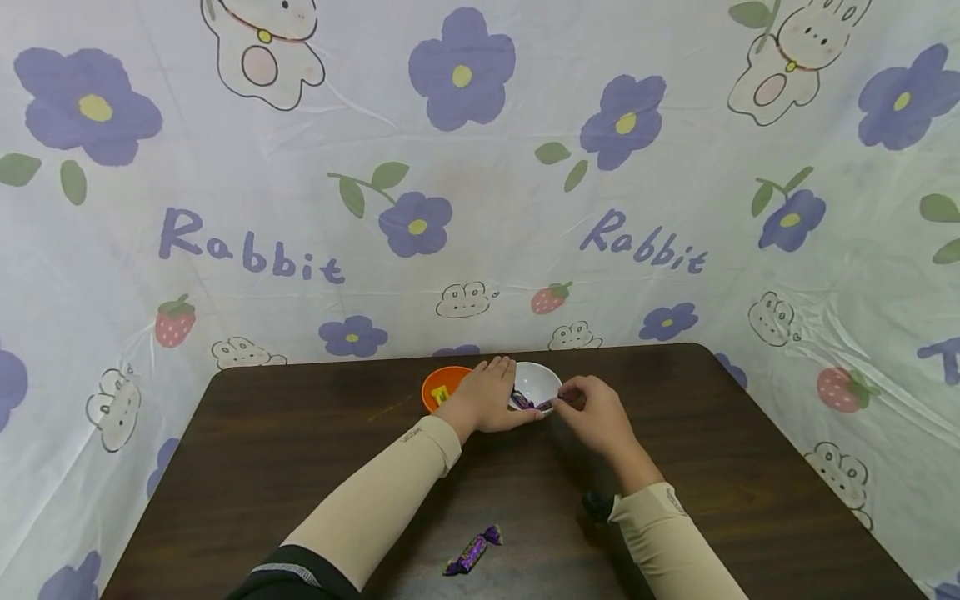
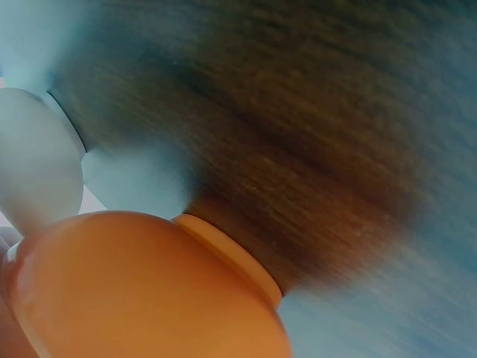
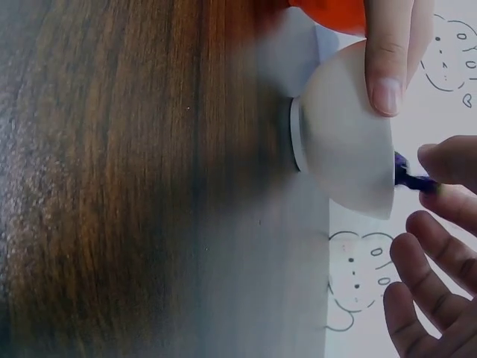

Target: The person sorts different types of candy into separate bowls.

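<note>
In the head view my left hand (image 1: 487, 398) lies across the gap between an orange bowl (image 1: 442, 372) and a white bowl (image 1: 537, 379), fingers straight. Its thumb presses the white bowl's outer wall in the right wrist view. At that bowl's right rim my right hand (image 1: 598, 414) pinches a purple-wrapped candy (image 3: 417, 180) between thumb and index finger, the other fingers spread loosely. Another purple candy (image 1: 521, 399) shows inside the white bowl. A yellow piece (image 1: 439, 393) sits in the orange bowl, partly hidden by the left hand.
A twist-wrapped purple candy (image 1: 472, 552) lies on the dark wooden table (image 1: 315, 433), close to the near edge and between the forearms. Behind the table hangs a white cloth (image 1: 495, 208) printed with rabbits and flowers.
</note>
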Motion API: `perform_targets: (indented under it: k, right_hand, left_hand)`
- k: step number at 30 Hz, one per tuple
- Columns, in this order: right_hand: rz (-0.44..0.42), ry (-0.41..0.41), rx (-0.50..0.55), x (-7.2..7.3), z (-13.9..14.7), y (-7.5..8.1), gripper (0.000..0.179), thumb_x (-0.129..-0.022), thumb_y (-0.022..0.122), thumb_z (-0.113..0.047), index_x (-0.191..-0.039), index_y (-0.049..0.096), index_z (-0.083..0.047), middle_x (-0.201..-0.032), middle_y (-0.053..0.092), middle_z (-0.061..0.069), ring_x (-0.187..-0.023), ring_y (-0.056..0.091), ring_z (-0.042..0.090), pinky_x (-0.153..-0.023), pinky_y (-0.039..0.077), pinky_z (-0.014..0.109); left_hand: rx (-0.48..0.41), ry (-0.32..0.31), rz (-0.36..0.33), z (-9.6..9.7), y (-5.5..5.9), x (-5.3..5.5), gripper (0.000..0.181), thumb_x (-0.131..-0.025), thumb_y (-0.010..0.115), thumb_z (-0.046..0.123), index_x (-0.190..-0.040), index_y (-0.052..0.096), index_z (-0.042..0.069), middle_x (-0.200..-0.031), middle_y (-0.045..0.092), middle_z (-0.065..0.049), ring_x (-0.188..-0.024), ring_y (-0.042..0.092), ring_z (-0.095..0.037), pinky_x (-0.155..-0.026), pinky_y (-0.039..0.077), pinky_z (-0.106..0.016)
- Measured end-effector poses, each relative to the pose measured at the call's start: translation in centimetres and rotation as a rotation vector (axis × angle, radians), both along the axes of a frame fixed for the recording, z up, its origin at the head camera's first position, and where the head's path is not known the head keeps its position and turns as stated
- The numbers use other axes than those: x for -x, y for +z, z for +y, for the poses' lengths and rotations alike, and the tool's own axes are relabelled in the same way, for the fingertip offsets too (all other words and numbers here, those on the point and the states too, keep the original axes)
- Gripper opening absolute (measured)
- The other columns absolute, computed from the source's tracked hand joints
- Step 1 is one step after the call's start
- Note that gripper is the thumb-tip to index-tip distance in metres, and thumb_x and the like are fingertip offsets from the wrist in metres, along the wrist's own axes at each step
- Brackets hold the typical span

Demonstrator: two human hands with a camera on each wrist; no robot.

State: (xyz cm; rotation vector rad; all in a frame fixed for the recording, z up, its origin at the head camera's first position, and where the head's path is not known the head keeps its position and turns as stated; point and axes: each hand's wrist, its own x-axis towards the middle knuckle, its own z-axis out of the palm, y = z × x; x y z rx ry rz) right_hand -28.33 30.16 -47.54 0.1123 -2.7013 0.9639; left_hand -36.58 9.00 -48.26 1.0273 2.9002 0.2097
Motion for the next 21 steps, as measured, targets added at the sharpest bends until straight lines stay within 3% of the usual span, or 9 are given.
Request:
perform_targets:
  k: [10,21]
  right_hand:
    - [0.009,0.018,-0.020,-1.2,0.5,0.1,0.018,-0.094,0.080,-0.015,-0.106,0.075,-0.001,-0.100,0.071,0.013,-0.086,0.067,0.023,-0.079,0.058,0.038]
    - [-0.024,0.060,-0.044,-2.8,0.5,0.7,0.017,-0.095,0.079,-0.017,-0.106,0.076,-0.005,-0.100,0.072,0.012,-0.086,0.068,0.020,-0.078,0.059,0.037]
  left_hand:
    - [0.001,-0.004,0.009,0.1,0.1,-0.2,0.108,-0.096,0.047,0.080,-0.166,0.030,0.000,-0.173,0.032,-0.018,-0.162,0.030,-0.034,-0.135,0.022,-0.048]
    - [-0.009,-0.004,0.009,-0.1,0.4,-0.4,0.106,-0.095,0.049,0.079,-0.165,0.032,0.001,-0.173,0.034,-0.017,-0.162,0.032,-0.033,-0.134,0.024,-0.049]
